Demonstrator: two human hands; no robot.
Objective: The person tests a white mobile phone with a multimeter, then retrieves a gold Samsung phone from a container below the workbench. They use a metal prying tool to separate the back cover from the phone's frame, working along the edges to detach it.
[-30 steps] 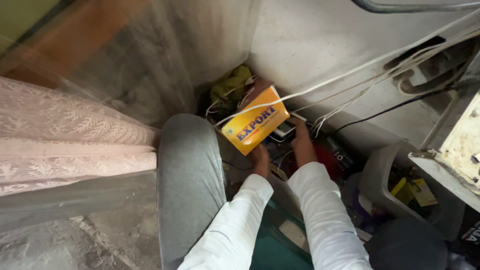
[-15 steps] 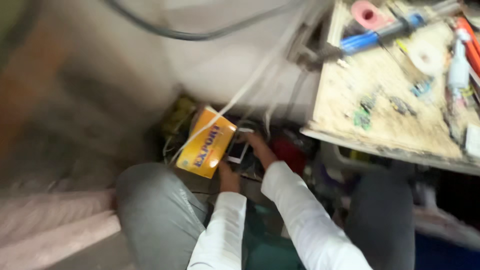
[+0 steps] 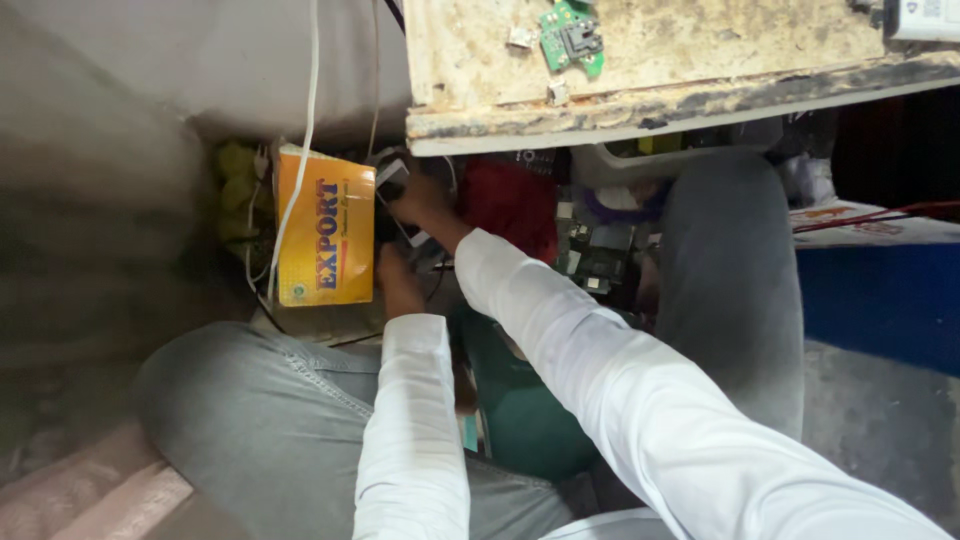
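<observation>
both hands (image 3: 415, 205) reached deeper beside upright orange box (image 3: 325, 240), possibly touching.

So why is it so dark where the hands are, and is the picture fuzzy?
Head view: the worktable edge shades the cluttered space below, so the right hand and left hand sit in dimness; the orange box looks fairly sharp, while the far left side is smeared and soft.

Left hand (image 3: 398, 282): seen just left of frame centre, fingers curled, extended from a white sleeve rising from the lower edge. Right hand (image 3: 420, 200): placed above it, upper centre-left, fingers closed; its white-sleeved forearm is stretched diagonally from the lower right corner.
</observation>
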